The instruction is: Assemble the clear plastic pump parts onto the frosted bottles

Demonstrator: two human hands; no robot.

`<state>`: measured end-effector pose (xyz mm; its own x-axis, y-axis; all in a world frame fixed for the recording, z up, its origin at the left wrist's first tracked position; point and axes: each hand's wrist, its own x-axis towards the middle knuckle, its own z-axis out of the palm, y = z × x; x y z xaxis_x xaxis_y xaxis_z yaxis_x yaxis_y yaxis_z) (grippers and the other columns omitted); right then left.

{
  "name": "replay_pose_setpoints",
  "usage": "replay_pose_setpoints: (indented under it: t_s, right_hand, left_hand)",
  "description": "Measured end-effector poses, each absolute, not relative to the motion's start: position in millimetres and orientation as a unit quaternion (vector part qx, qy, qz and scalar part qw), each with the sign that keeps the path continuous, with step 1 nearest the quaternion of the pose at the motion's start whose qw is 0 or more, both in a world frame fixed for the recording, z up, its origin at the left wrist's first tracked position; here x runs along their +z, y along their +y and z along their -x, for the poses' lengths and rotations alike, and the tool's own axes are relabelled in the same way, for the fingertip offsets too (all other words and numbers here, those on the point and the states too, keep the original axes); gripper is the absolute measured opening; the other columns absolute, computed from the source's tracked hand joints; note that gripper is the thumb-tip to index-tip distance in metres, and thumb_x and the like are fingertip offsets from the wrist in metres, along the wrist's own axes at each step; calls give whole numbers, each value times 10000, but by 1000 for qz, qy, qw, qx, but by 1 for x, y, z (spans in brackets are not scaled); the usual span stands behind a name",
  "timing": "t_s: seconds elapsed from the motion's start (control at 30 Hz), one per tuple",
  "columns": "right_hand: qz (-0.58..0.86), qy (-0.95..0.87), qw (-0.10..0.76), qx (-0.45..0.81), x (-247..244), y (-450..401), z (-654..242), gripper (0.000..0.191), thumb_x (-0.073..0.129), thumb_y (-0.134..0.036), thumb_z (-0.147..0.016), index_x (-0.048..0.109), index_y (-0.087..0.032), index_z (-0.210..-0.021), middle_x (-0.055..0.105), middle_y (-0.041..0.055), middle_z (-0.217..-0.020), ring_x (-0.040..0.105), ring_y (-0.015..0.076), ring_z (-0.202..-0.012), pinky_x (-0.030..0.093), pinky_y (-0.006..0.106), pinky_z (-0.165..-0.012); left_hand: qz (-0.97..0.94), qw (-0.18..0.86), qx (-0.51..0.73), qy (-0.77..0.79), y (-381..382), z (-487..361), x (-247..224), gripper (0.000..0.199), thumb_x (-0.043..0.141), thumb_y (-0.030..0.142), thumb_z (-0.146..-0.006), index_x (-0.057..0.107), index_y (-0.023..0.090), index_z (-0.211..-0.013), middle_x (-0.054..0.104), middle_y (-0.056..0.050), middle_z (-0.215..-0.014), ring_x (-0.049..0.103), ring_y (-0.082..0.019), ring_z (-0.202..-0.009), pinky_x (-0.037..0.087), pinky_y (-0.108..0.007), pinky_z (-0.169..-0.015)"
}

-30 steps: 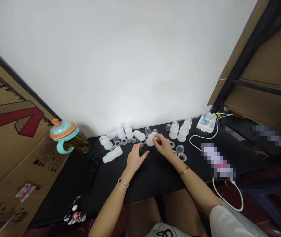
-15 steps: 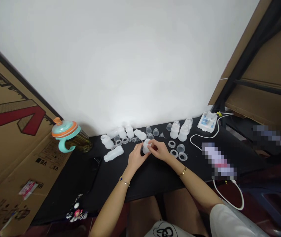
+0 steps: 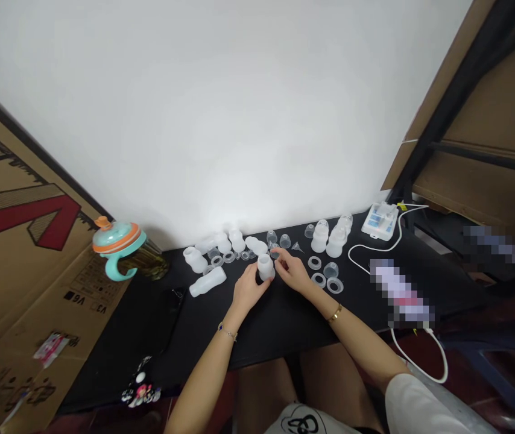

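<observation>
**Item 1, nearest:** your left hand (image 3: 248, 290), fingers curled part-way round the base of a frosted plastic bottle body (image 3: 265, 267), which stands upright with your hand holding it. **Item 2:** your right hand (image 3: 292, 271), loosely open and holding nothing, its fingertips (image 3: 277, 252) just beside the bottle body and close to a small clear cup (image 3: 275, 254).

**Item 3:** clear collar rings (image 3: 318, 280) and a clear domed cap (image 3: 330, 270), just right of your right hand. **Item 4:** a loose frosted bottle (image 3: 207, 282) lying on its side on the black tabletop (image 3: 284, 328), left of your left hand.

**Risk:** a partial grip on smooth plastic could let the bottle body slip, and it could then topple into the small parts. (Round pieces may roll on this surface.) A wide sweep of your right hand could scatter the clear cups.

**Far:** upright frosted bottles (image 3: 336, 242) in the row behind.
</observation>
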<state>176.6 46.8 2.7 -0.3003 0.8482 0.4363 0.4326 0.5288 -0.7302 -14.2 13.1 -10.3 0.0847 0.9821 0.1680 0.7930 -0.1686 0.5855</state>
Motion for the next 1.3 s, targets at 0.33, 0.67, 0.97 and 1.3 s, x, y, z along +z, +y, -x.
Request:
replay_pose_setpoints:
  t_s: [0.33,0.67,0.97,1.3]
  right_hand:
    - [441,-816,280,249,-4,54,-176,184,651,-226,-910,716,-217,-1082,687,-24,-751,585,127,-646,359,221,-627]
    - [443,-817,266,256,-8,49,-165,176,645,-263,-955,700,-244,-1121,681,-34,-745,590,124,-648,313,219,-605]
    - [444,-825,245,250,-9,47,-160,198,649,-295,-963,699,-260,-1152,693,-33,-744,624,138,-681,327,225,-617]
    - [457,-825,243,225,-2,47,-166,189,629,-292,-969,731,-255,-1123,721,-7,-769,666,170,-745,370,245,-648]
  left_hand:
    - [-694,188,272,639,15,22,-4,443,717,338,-819,623,208,-1232,696,-74,-1087,680,-246,-973,482,-299,-743]
    - [-674,219,278,649,19,36,2,413,763,293,-730,670,191,-1119,710,-61,-968,680,-263,-963,480,-308,-742]
    - [-663,228,284,654,22,45,0,355,774,307,-702,663,173,-1011,714,-64,-981,671,-243,-911,482,-313,-748]
    - [-542,211,355,732,27,73,12,436,697,499,-774,650,148,-1028,690,-66,-801,682,-271,-775,513,-360,-710]
